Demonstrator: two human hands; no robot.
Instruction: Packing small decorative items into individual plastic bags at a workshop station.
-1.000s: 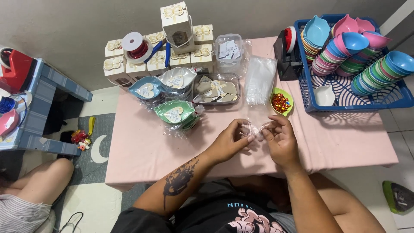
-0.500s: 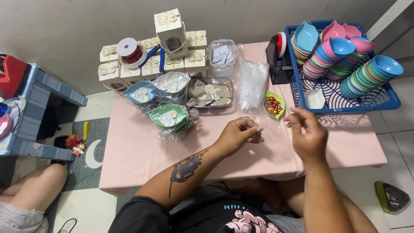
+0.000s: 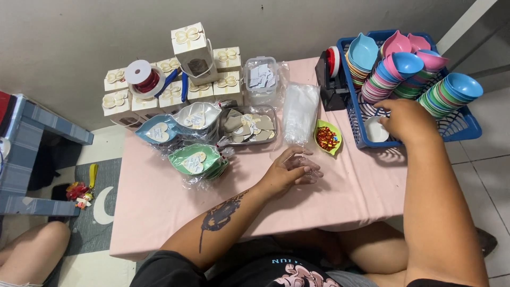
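Observation:
My left hand [image 3: 289, 171] rests on the pink table [image 3: 159, 207], its fingers closed around a small clear plastic bag [image 3: 308, 169]. My right hand [image 3: 406, 118] reaches over the rim of the blue basket [image 3: 467, 130], fingers next to a small white dish [image 3: 376, 129] lying on the basket floor. Whether it touches the dish I cannot tell. Stacks of coloured leaf-shaped bowls [image 3: 409, 64] stand in the basket behind that hand.
A green dish of red sweets [image 3: 327, 138] sits between my hands. A pile of clear bags [image 3: 300, 109], a tray of paper tags [image 3: 249, 125], wrapped bowls [image 3: 194, 159], white gift boxes [image 3: 191, 48], a ribbon spool [image 3: 142, 76] and a tape dispenser [image 3: 329, 79] fill the far side.
My right hand left the left hand and moved up and right into the blue basket. My left hand stayed on the table with the clear bag.

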